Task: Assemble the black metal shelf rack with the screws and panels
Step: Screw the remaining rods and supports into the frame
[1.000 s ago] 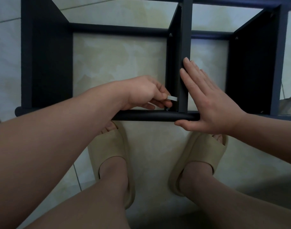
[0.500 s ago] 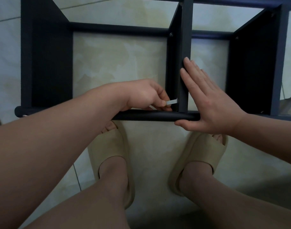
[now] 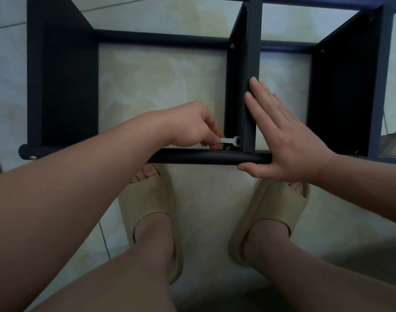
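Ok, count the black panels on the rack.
3: the left panel, the middle panel that the right hand presses, and the right panel. Others may lie beyond the frame.

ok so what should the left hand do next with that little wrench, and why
Probably seat the wrench head on the screw and turn it. The left hand pinches the wrench with its head just above the screw, where the middle panel meets the front tube; the right hand lies flat against the panel, bracing it.
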